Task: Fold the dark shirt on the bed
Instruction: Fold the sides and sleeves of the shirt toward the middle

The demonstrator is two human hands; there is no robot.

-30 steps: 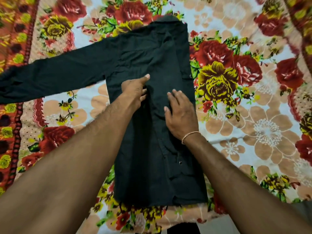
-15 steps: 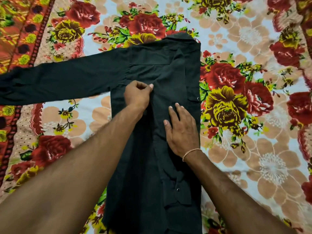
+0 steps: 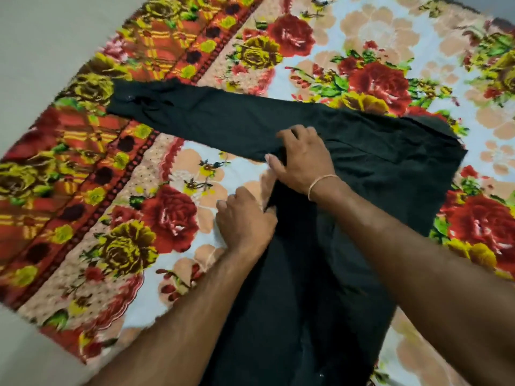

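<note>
Both hands grip the dark shirt (image 3: 376, 168) at its armpit: right hand (image 3: 303, 160) above, left hand (image 3: 245, 221) below; sleeve (image 3: 200, 118) outstretched.

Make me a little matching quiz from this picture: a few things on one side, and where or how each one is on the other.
Things:
1. sleeve
2. left hand
3. right hand
4. bedsheet

States:
A. wears a thin wrist band
B. floral, under everything
C. stretched out flat to the left
D. at the shirt's left edge, nearer the camera

Pairs: 1-C, 2-D, 3-A, 4-B
</note>
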